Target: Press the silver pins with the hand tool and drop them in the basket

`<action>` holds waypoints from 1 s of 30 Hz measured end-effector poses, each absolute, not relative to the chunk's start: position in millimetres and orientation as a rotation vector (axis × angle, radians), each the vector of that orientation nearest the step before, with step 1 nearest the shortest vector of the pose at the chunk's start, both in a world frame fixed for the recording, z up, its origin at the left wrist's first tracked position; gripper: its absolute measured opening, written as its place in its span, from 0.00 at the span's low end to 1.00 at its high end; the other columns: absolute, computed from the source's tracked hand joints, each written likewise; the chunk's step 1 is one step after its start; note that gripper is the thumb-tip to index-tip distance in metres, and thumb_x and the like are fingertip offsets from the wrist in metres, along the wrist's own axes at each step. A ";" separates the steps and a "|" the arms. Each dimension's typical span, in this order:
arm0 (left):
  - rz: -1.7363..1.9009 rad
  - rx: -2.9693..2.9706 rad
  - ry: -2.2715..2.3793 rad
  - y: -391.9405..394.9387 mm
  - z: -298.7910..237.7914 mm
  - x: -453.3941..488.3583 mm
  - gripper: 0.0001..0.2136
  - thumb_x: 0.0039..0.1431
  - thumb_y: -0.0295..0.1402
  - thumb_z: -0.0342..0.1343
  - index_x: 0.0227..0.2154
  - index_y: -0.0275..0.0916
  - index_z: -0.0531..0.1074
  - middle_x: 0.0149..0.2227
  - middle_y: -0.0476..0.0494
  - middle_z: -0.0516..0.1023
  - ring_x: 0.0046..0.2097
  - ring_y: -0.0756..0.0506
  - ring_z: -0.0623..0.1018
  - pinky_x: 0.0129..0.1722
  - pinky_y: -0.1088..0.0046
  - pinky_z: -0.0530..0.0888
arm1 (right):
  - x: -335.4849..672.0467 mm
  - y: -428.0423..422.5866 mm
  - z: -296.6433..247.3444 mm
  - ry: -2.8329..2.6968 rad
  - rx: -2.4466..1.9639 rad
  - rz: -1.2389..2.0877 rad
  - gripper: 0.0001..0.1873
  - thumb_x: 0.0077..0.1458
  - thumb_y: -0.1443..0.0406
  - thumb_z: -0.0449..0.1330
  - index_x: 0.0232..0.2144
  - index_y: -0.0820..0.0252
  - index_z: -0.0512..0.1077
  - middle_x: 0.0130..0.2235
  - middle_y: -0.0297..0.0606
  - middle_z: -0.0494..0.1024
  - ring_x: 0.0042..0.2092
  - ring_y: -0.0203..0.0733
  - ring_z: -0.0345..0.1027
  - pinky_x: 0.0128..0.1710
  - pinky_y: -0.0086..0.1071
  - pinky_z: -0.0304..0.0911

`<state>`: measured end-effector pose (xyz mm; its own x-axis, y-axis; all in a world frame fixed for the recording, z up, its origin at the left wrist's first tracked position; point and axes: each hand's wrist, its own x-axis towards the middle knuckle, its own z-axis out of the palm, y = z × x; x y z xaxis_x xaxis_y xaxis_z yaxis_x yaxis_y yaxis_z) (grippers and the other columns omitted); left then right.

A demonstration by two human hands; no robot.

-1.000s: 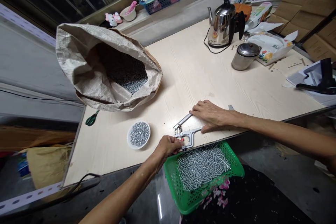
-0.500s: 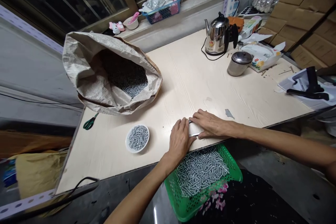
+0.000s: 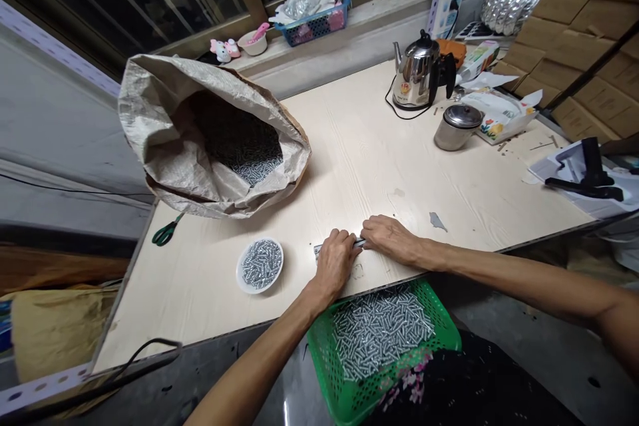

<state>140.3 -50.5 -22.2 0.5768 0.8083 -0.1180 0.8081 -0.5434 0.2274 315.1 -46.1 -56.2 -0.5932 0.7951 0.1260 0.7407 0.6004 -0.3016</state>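
Observation:
Both hands grip a narrow silvery strip (image 3: 359,243) over the front part of the table; its exact kind I cannot make out. My left hand (image 3: 335,258) is closed on it, and a short end sticks out past the left side of that hand. At the strip's right end, the fingers of my right hand (image 3: 388,237) are pinched on it. Left of my left hand stands a white bowl (image 3: 240,274) heaped with small silver screws (image 3: 262,262). Below the table edge, a green basket (image 3: 446,325) holds many more screws (image 3: 382,333).
A large woven sack (image 3: 170,180) with screws inside lies open at the back left. Green-handled scissors (image 3: 164,233) lie by the left edge. Farther back are a steel kettle (image 3: 413,80), a lidded metal pot (image 3: 455,130) and a tissue pack (image 3: 506,113). A white tray (image 3: 604,193) sits right.
The piece between my hands showed a broad pale face before and now shows as a thin strip. My fingers have curled tighter around it. The view has shifted slightly.

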 end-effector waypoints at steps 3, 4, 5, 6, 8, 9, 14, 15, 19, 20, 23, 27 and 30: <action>0.187 2.525 1.372 -55.6 -26.5 134.6 0.10 0.62 0.34 0.51 0.44 0.38 0.70 0.43 0.40 0.73 0.47 0.41 0.70 0.46 0.61 0.71 | 319.8 -48.3 -49.3 -2.554 -1.248 0.299 0.10 0.56 0.63 0.60 0.38 0.64 0.69 0.39 0.44 0.72 0.41 0.45 0.62 0.40 0.39 0.61; 0.300 2.506 1.398 -60.5 -27.8 131.0 0.13 0.62 0.34 0.50 0.48 0.39 0.68 0.48 0.38 0.72 0.51 0.40 0.69 0.48 0.59 0.71 | 322.4 -50.0 -46.0 -2.531 -1.233 0.288 0.18 0.54 0.61 0.62 0.44 0.65 0.67 0.44 0.47 0.71 0.45 0.48 0.61 0.42 0.41 0.61; 0.424 2.473 1.436 -66.8 -28.6 126.6 0.15 0.62 0.34 0.50 0.52 0.39 0.65 0.52 0.37 0.69 0.53 0.39 0.68 0.50 0.58 0.70 | 324.9 -52.1 -43.1 -2.506 -1.215 0.272 0.26 0.52 0.58 0.63 0.49 0.65 0.64 0.49 0.50 0.68 0.50 0.51 0.58 0.44 0.44 0.60; 0.546 2.423 1.489 -74.1 -28.9 121.2 0.17 0.63 0.34 0.49 0.54 0.40 0.64 0.54 0.37 0.67 0.55 0.40 0.67 0.51 0.57 0.69 | 326.7 -54.5 -40.8 -2.486 -1.191 0.257 0.31 0.50 0.57 0.64 0.52 0.66 0.61 0.53 0.53 0.65 0.53 0.53 0.55 0.47 0.46 0.59; 0.728 2.278 1.624 -88.9 -27.3 108.6 0.16 0.64 0.35 0.46 0.53 0.41 0.65 0.52 0.37 0.68 0.53 0.41 0.69 0.51 0.59 0.69 | 327.2 -59.5 -39.0 -2.464 -1.145 0.247 0.32 0.51 0.56 0.63 0.54 0.64 0.60 0.55 0.52 0.62 0.55 0.54 0.52 0.49 0.47 0.57; 0.780 2.193 1.695 -95.3 -25.6 101.9 0.14 0.65 0.35 0.45 0.50 0.40 0.67 0.48 0.37 0.70 0.51 0.41 0.71 0.49 0.60 0.70 | 325.3 -61.8 -39.4 -2.462 -1.133 0.257 0.28 0.53 0.56 0.62 0.52 0.62 0.61 0.54 0.50 0.64 0.54 0.53 0.53 0.49 0.46 0.57; 0.797 1.845 1.861 -108.4 -17.7 75.5 0.14 0.62 0.38 0.45 0.35 0.37 0.73 0.35 0.40 0.75 0.39 0.43 0.75 0.41 0.66 0.71 | 302.6 -66.8 -52.0 -2.504 -1.201 0.232 0.08 0.58 0.62 0.57 0.39 0.60 0.68 0.39 0.40 0.70 0.41 0.45 0.57 0.39 0.38 0.55; 0.794 1.799 1.869 -108.3 -17.7 72.6 0.14 0.62 0.39 0.46 0.34 0.37 0.73 0.35 0.41 0.75 0.39 0.43 0.75 0.40 0.67 0.71 | 298.4 -66.6 -55.2 -2.517 -1.207 0.191 0.05 0.59 0.64 0.55 0.36 0.60 0.67 0.37 0.40 0.69 0.39 0.45 0.57 0.38 0.37 0.53; 0.794 1.691 1.896 -107.6 -20.3 66.3 0.15 0.60 0.41 0.46 0.32 0.37 0.73 0.34 0.41 0.76 0.38 0.42 0.75 0.41 0.67 0.70 | 293.1 -64.8 -63.6 -2.558 -1.152 0.071 0.06 0.62 0.68 0.50 0.32 0.60 0.65 0.34 0.38 0.68 0.38 0.43 0.55 0.37 0.37 0.49; 0.788 1.677 1.900 -107.7 -20.8 65.7 0.15 0.60 0.41 0.46 0.32 0.37 0.73 0.34 0.41 0.76 0.38 0.42 0.75 0.41 0.67 0.69 | 294.2 -64.6 -64.5 -2.570 -1.134 0.057 0.06 0.62 0.68 0.50 0.32 0.60 0.65 0.34 0.38 0.68 0.37 0.43 0.54 0.37 0.37 0.49; 0.740 1.663 1.892 -107.9 -20.9 65.4 0.15 0.61 0.41 0.44 0.31 0.37 0.72 0.34 0.40 0.76 0.38 0.43 0.75 0.39 0.67 0.68 | 298.3 -65.2 -65.4 -2.594 -1.098 0.033 0.07 0.62 0.69 0.49 0.31 0.59 0.64 0.33 0.38 0.68 0.36 0.43 0.54 0.37 0.37 0.48; 0.598 1.730 1.854 -104.1 -22.5 69.8 0.17 0.61 0.40 0.43 0.28 0.37 0.72 0.30 0.42 0.74 0.34 0.44 0.74 0.35 0.70 0.66 | 298.8 -65.4 -63.9 -2.596 -1.104 -0.001 0.08 0.63 0.69 0.49 0.31 0.59 0.64 0.33 0.38 0.68 0.36 0.43 0.54 0.36 0.37 0.48; 0.443 1.765 1.858 -93.6 -24.6 75.4 0.16 0.58 0.42 0.49 0.26 0.36 0.73 0.29 0.42 0.74 0.32 0.45 0.73 0.32 0.71 0.64 | 297.3 -63.0 -62.9 -2.609 -1.072 -0.052 0.07 0.62 0.69 0.50 0.31 0.60 0.65 0.32 0.37 0.68 0.36 0.43 0.54 0.36 0.37 0.48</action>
<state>75.4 -93.6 -24.6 -0.0019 0.9882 -0.1534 0.8129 0.0909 0.5753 297.3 -63.0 -62.9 -0.6677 0.6791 0.3050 0.6907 0.7180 -0.0865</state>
